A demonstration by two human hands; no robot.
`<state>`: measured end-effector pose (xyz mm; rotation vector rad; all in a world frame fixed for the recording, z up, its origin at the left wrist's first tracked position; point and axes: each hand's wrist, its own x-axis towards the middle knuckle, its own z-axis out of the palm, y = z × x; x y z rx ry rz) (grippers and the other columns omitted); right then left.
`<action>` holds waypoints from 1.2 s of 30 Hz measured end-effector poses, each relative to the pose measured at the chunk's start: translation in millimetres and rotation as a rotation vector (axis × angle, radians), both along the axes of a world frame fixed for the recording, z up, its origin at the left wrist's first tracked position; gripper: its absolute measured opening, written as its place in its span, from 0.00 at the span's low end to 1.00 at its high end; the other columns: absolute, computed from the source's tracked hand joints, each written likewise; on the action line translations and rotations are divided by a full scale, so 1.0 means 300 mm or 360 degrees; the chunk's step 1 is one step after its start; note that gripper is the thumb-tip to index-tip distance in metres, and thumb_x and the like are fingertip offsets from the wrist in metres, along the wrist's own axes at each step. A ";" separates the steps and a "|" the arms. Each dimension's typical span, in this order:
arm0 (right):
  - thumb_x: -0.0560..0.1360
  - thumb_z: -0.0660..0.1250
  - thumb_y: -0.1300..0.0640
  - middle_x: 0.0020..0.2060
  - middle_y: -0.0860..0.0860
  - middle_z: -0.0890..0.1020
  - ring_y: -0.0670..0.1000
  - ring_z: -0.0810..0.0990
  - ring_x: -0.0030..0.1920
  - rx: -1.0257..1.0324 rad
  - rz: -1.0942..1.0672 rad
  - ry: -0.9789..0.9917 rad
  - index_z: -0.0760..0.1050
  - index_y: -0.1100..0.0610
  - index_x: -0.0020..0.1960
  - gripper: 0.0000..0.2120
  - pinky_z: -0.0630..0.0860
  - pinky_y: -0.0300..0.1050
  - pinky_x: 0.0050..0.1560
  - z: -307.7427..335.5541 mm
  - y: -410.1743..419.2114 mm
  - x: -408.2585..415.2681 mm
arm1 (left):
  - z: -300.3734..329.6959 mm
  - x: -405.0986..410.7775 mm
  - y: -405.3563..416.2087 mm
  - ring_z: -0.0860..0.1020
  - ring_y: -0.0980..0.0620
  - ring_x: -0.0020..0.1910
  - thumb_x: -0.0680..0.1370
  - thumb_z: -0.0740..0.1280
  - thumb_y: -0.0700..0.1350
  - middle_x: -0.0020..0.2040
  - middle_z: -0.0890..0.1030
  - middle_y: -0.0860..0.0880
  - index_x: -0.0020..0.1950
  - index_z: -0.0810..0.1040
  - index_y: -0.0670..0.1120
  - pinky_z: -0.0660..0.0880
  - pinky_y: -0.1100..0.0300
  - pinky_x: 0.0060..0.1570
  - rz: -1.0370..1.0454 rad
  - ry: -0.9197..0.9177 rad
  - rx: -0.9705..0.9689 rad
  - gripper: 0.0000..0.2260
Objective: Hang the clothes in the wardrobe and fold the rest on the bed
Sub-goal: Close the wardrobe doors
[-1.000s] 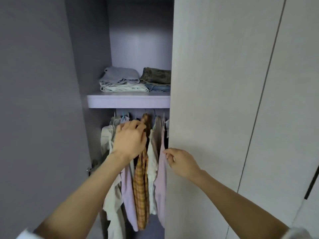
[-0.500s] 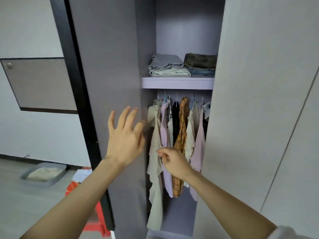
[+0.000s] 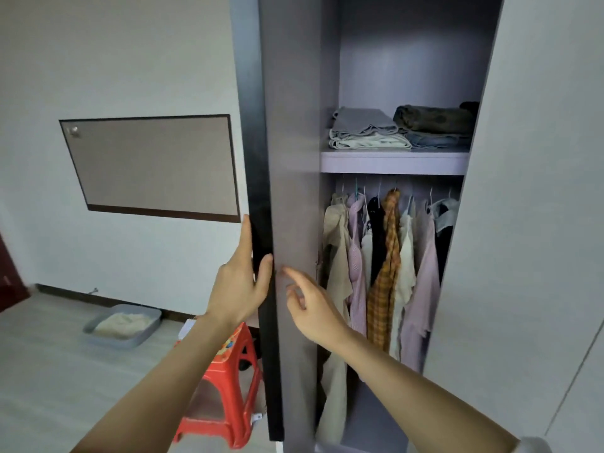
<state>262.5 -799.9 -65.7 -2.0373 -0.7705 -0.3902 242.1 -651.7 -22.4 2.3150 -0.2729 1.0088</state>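
At the wardrobe door (image 3: 294,191), your left hand (image 3: 240,286) clasps its dark edge, thumb in front, fingers wrapped behind. Your right hand (image 3: 313,308) reaches beside it, fingers loosely spread, index tip at the door's inner face. Hanging clothes (image 3: 385,263) fill the rail; folded clothes (image 3: 402,132) sit on the shelf (image 3: 392,161). No writing is readable, even on the red stool (image 3: 225,387).

The wardrobe shelf (image 3: 392,161) carried two stacks of folded clothes: a grey and cream pile (image 3: 367,132) toward its left end and a dark olive piece over what looked like denim (image 3: 436,125) toward its right. On the floor (image 3: 49,371) stood a grey tray (image 3: 122,325) and a red plastic stool (image 3: 225,387).
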 end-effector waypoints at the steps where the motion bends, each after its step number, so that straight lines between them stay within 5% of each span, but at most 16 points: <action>1: 0.80 0.57 0.60 0.66 0.50 0.72 0.47 0.73 0.64 0.0104 -0.0038 -0.0007 0.63 0.54 0.72 0.20 0.71 0.43 0.65 0.000 -0.008 -0.004 | 0.001 -0.001 -0.009 0.81 0.44 0.40 0.81 0.55 0.51 0.51 0.81 0.42 0.78 0.42 0.53 0.78 0.49 0.42 -0.0041 -0.0020 0.0028 0.30; 6: 0.80 0.56 0.57 0.66 0.49 0.72 0.38 0.73 0.60 0.0270 -0.0295 -0.0204 0.59 0.48 0.73 0.22 0.70 0.31 0.60 -0.007 -0.146 -0.023 | 0.018 0.003 -0.129 0.79 0.45 0.41 0.81 0.52 0.48 0.57 0.77 0.44 0.75 0.42 0.57 0.78 0.47 0.40 -0.0433 -0.0187 0.0266 0.26; 8: 0.80 0.55 0.55 0.72 0.49 0.64 0.38 0.65 0.69 0.0285 -0.0412 -0.0331 0.53 0.43 0.73 0.23 0.64 0.29 0.65 0.007 -0.206 -0.018 | 0.027 0.032 -0.194 0.78 0.49 0.49 0.81 0.52 0.48 0.66 0.70 0.47 0.74 0.41 0.60 0.79 0.48 0.41 -0.0555 -0.0216 0.0362 0.26; 12: 0.80 0.53 0.55 0.73 0.49 0.60 0.34 0.59 0.69 0.0240 -0.0709 -0.0502 0.47 0.47 0.75 0.27 0.57 0.22 0.63 0.032 -0.344 0.008 | 0.045 0.138 -0.347 0.65 0.53 0.70 0.82 0.55 0.44 0.77 0.53 0.50 0.74 0.42 0.61 0.77 0.52 0.53 -0.0750 -0.0268 0.0429 0.28; 17: 0.78 0.57 0.56 0.69 0.56 0.64 0.49 0.67 0.66 0.0186 -0.1108 -0.0653 0.53 0.57 0.75 0.27 0.69 0.39 0.61 0.058 -0.505 0.055 | 0.066 0.275 -0.566 0.55 0.45 0.76 0.81 0.57 0.37 0.78 0.49 0.44 0.75 0.44 0.58 0.69 0.55 0.62 -0.0898 -0.0256 0.0500 0.31; 21: 0.78 0.61 0.64 0.58 0.55 0.68 0.49 0.68 0.58 0.0236 -0.1278 -0.0584 0.56 0.59 0.75 0.27 0.67 0.35 0.59 0.097 -0.637 0.162 | 0.071 0.413 -0.734 0.46 0.44 0.77 0.82 0.55 0.39 0.78 0.44 0.45 0.74 0.41 0.58 0.63 0.50 0.67 -0.0873 -0.0140 0.0623 0.29; 27: 0.80 0.58 0.64 0.54 0.52 0.68 0.49 0.73 0.49 0.0346 -0.1319 -0.0337 0.59 0.58 0.74 0.24 0.73 0.39 0.54 0.149 -0.809 0.368 | 0.074 0.619 -0.889 0.46 0.41 0.76 0.82 0.54 0.48 0.75 0.36 0.53 0.72 0.39 0.59 0.61 0.44 0.69 -0.0590 -0.0117 0.0827 0.27; 36: 0.79 0.56 0.63 0.60 0.53 0.74 0.52 0.76 0.57 0.0335 -0.1337 -0.0155 0.69 0.58 0.68 0.18 0.71 0.39 0.56 0.174 -0.984 0.680 | 0.076 0.827 -1.084 0.63 0.29 0.69 0.72 0.71 0.41 0.74 0.64 0.40 0.72 0.68 0.45 0.70 0.32 0.56 -0.0148 -0.0164 0.0881 0.29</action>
